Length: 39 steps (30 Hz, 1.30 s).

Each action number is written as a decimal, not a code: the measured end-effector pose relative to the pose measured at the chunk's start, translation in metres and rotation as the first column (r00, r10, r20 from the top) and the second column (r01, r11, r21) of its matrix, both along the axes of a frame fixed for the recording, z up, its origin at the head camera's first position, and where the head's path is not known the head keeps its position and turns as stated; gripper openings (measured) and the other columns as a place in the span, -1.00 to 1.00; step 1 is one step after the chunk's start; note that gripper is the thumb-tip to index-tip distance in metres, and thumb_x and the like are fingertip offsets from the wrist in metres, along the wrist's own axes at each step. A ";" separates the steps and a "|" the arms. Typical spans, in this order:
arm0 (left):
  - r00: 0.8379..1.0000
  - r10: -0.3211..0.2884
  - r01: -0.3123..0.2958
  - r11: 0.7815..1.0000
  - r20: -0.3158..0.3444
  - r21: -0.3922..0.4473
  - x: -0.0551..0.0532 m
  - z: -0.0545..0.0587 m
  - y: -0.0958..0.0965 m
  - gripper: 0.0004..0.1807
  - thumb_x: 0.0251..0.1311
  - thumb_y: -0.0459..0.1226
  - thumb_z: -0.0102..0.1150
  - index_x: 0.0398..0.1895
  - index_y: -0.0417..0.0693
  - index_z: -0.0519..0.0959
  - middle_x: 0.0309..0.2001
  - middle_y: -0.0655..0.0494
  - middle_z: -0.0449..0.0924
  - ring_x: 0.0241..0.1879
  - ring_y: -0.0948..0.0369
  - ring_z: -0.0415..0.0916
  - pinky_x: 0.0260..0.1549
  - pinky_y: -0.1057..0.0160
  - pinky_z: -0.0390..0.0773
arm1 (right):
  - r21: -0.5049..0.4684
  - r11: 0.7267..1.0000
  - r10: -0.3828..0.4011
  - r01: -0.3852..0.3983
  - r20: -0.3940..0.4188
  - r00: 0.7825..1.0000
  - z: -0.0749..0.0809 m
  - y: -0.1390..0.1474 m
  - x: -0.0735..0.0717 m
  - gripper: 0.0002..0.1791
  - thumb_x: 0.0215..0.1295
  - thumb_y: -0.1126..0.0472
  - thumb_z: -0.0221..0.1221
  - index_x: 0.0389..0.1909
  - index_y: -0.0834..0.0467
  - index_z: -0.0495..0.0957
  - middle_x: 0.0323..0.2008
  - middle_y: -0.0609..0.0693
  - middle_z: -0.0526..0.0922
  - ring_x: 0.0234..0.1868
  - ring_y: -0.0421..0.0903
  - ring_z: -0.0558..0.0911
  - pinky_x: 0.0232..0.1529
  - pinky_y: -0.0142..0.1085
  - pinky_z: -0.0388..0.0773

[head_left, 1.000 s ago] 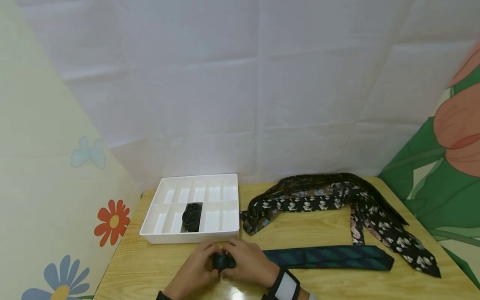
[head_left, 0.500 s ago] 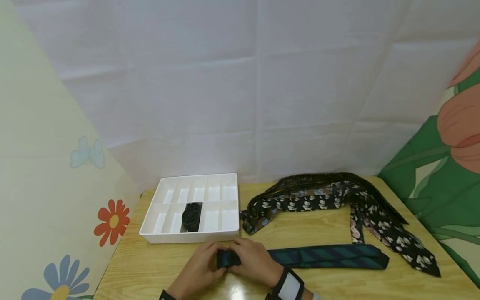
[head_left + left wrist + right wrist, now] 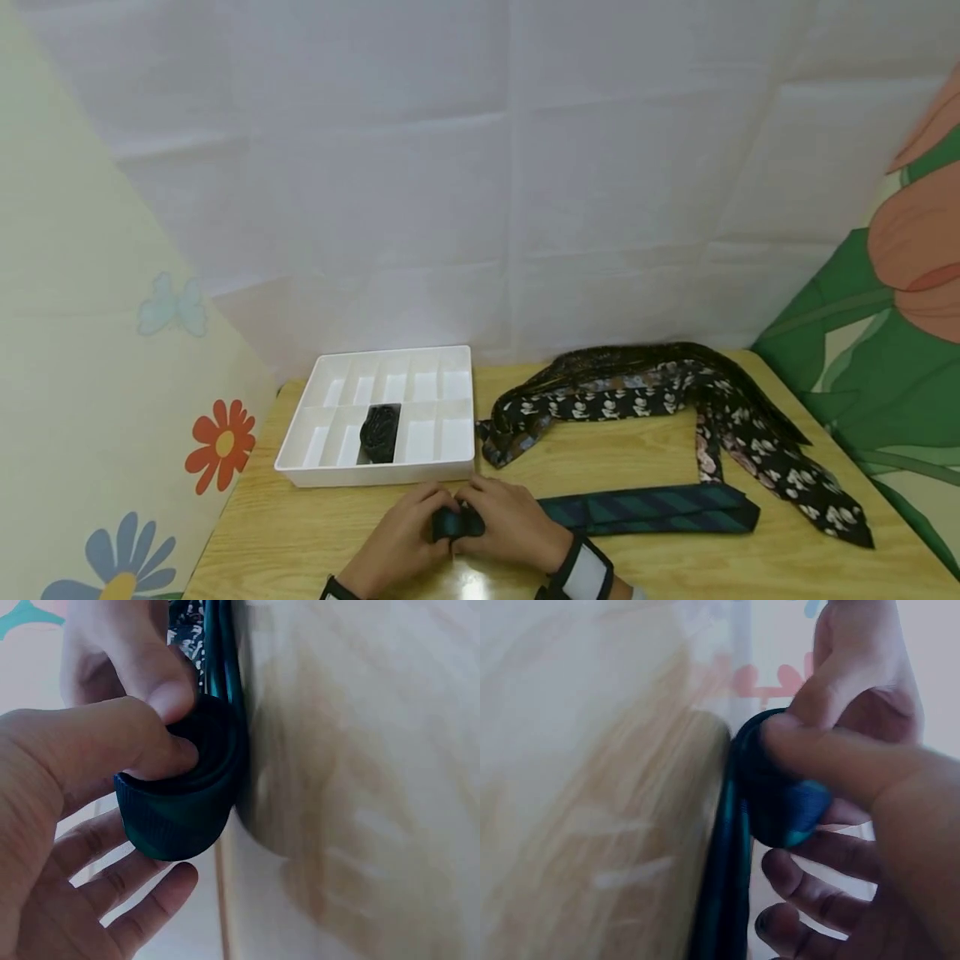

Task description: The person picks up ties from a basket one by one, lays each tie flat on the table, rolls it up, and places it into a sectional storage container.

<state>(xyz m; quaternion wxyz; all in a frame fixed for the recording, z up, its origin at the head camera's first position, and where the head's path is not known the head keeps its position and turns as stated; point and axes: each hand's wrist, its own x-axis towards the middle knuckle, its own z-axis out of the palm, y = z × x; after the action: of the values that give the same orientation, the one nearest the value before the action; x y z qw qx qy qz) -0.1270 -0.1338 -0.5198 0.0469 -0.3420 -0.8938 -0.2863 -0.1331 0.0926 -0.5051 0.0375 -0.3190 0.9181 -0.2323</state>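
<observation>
A dark green and navy striped necktie (image 3: 652, 510) lies along the table, its left part wound into a roll (image 3: 180, 817). My left hand (image 3: 405, 533) grips the roll from the left, its thumb pressed into the coil's side in the left wrist view. From the other side my right hand (image 3: 513, 525) holds the same roll, thumb on the coil (image 3: 784, 795) in the right wrist view. Both thumbs nearly meet at the roll. The flat tail of the tie runs rightward from under my right hand to its pointed end.
A white divided tray (image 3: 375, 477) stands behind my hands, with a rolled black tie (image 3: 380, 433) in one front compartment. Several dark floral ties (image 3: 637, 404) lie in a curved heap at the back right of the wooden table (image 3: 262, 533).
The striped tie's pointed end has drawn leftward toward my hands, and its flat part is shorter. Both hands stay around the roll, shifted slightly right.
</observation>
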 end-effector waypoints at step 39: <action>0.998 -0.055 0.055 0.998 0.006 0.032 0.001 -0.002 0.011 -0.55 0.01 -0.32 0.56 0.01 0.09 0.65 0.03 0.26 0.64 0.01 0.35 0.58 0.02 0.26 0.68 | 0.017 1.000 -0.008 0.009 -0.043 0.999 -0.001 0.015 0.008 -0.52 0.20 -0.18 0.51 0.06 -0.12 0.64 -0.13 -0.23 0.52 -0.25 -0.36 0.47 -0.37 -0.42 0.43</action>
<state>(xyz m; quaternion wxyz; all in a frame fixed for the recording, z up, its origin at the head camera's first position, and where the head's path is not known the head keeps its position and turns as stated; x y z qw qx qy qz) -0.1256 -0.1231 -0.5221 0.0415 -0.3649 -0.8795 -0.3027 -0.1252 0.1072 -0.5059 0.0196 -0.3198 0.9219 -0.2179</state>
